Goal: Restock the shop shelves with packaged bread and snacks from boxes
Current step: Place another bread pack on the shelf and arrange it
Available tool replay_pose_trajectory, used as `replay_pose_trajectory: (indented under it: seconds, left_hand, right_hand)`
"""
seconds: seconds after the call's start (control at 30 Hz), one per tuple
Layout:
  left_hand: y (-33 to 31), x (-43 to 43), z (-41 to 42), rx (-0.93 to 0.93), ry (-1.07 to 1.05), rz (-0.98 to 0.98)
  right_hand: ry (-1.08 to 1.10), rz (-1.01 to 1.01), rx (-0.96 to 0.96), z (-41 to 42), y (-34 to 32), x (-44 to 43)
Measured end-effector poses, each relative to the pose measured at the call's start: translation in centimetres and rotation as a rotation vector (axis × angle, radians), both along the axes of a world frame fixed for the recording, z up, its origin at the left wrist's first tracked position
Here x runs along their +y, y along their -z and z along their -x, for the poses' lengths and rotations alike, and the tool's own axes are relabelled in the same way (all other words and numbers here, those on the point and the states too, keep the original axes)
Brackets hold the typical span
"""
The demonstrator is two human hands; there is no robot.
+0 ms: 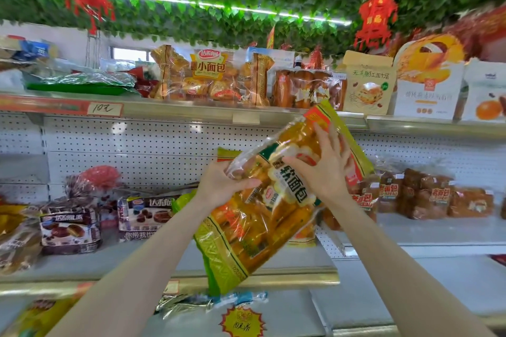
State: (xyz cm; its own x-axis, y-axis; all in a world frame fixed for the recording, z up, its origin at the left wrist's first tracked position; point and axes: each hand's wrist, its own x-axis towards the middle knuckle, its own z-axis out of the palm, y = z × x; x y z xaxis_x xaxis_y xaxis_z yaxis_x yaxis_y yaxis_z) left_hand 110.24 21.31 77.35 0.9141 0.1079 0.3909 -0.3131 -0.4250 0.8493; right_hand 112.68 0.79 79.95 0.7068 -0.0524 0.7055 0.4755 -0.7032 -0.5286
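A large clear bag of soft bread rolls [262,224] with green-yellow edges is held tilted in the air in front of the middle shelf [115,262]. My left hand [221,186] grips its left side, thumb curled over the front. My right hand [325,169] lies on its upper front with fingers spread, thumb across the label. The bag's top corner reaches up to the edge of the top shelf [191,111].
The top shelf carries a small-bread bag [209,76], dark loaves [306,89] and boxed cakes [427,82]. Chocolate pie packs [69,228] sit left on the middle shelf, brown bread packs [427,194] right. Red lanterns [376,19] hang from a leafy ceiling.
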Motion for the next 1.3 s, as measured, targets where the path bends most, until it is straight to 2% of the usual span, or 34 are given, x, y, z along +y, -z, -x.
replay_pose_trajectory:
  seconds: [0.13, 0.27, 0.33, 0.5, 0.67, 0.83, 1.07, 1.17, 1.3]
  left_hand:
    - [0.5, -0.6, 0.0, -0.044, -0.078, 0.262]
    - [0.7, -1.4, -0.2, -0.069, -0.082, 0.485]
    - [0.9, -1.8, 0.0, -0.055, -0.052, 0.529]
    - [0.8, -1.3, 0.6, 0.003, 0.061, 0.416]
    - [-0.3, -0.4, 0.5, 0.029, 0.194, 0.399]
    - [0.2, -0.5, -0.2, 0.025, 0.217, 0.504]
    - [3.2, -1.0, -1.5, -0.01, 0.094, 0.434]
    - [4.1, -1.1, -1.7, -0.042, 0.052, 0.378]
    - [5.1, -1.5, -1.8, -0.068, -0.009, 0.343]
  right_hand:
    - [0.023, -0.188, 0.185, 0.0, 1.8, -0.7]
    - [-0.305, -0.598, 0.339, -0.5, 3.2, -0.8]
    - [-0.422, -0.708, 0.402, -0.6, 3.1, -0.5]
    - [-0.43, -0.74, 0.185, -0.9, 2.7, 0.3]
    - [-0.492, -0.758, 0.132, -1.4, 3.4, 0.0]
    - [-0.551, -0.671, 0.2, -2.0, 4.3, -0.3]
    - [-0.511, -0.524, 0.317, -3.5, 6.3, -0.4]
    - [-0.457, -0.515, 0.393, -4.6, 7.7, -0.5]
    - [-0.514, -0.551, 0.461, -5.0, 9.1, -0.5]
